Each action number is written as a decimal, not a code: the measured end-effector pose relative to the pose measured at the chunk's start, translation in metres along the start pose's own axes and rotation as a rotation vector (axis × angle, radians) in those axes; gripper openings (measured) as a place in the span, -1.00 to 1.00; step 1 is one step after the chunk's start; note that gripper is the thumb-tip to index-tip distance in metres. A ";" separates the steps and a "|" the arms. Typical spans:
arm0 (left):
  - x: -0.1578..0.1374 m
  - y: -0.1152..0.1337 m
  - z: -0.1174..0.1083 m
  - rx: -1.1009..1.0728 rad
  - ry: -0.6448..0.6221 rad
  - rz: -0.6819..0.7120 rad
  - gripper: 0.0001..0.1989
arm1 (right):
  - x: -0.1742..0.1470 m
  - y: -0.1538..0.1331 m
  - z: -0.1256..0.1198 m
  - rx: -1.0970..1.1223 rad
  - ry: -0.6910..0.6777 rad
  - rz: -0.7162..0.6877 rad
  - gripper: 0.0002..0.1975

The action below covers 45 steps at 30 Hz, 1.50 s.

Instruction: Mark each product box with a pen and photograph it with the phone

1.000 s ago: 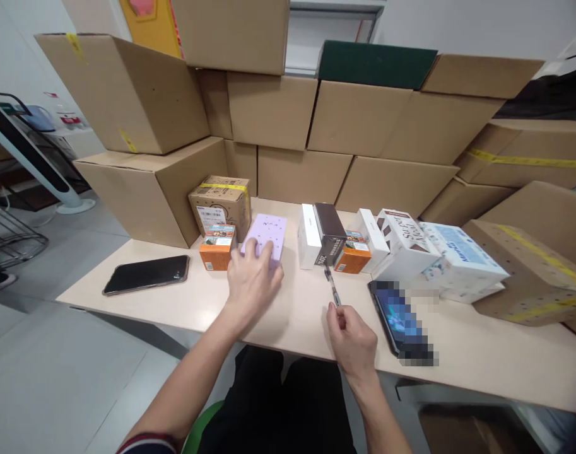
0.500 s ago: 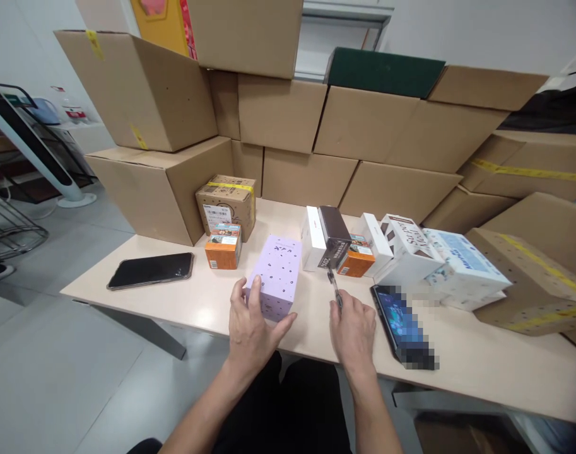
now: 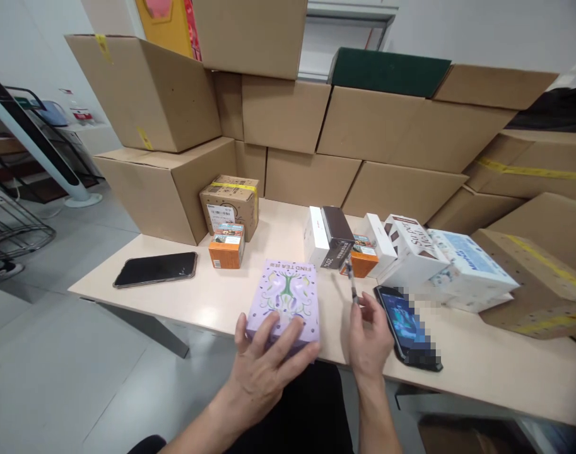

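My left hand is closed over the near end of a lilac tea box, fingers on its patterned top and near edge. The box lies on the table with its broad printed face up, reading "FIND TEA". To its right, my right hand pinches a slim pen that points away from me, blurred at its far end. Beyond the pen stand a dark brown box, a white box and an orange box.
On the table, a black phone lies at left and a lit-screen device at right. An orange box and a taped carton stand behind. Large cartons wall off the back; white-printed boxes line the right.
The lilac box has been turned so its broad printed face is up. My left hand has shifted right, over its near end. My right hand has moved slightly right with the pen.
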<state>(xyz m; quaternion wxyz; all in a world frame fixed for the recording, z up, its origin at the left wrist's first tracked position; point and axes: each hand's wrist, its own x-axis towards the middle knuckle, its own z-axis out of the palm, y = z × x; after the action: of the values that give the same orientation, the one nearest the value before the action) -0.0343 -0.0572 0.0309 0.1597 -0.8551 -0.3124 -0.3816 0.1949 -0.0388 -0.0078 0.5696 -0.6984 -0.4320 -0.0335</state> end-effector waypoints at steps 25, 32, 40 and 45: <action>0.000 -0.022 0.052 -0.718 0.225 -0.476 -0.71 | 0.011 0.001 -0.014 0.886 -0.079 0.524 -0.65; 0.002 -0.019 0.053 -0.757 0.204 -0.457 -0.71 | 0.007 -0.003 -0.013 0.814 -0.137 0.563 -0.61; 0.005 -0.016 0.056 -0.738 0.200 -0.370 -0.69 | 0.001 0.011 -0.010 0.675 -0.181 0.502 -0.56; 0.005 -0.013 0.062 -0.719 0.242 -0.382 -0.71 | 0.003 0.008 -0.010 0.739 -0.152 0.539 -0.62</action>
<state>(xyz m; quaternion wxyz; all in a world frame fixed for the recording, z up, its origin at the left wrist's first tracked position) -0.0062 -0.0132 -0.0051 -0.1869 -0.7322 -0.2912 -0.5867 0.2070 -0.0451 -0.0088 0.7353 -0.5366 -0.2587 0.3232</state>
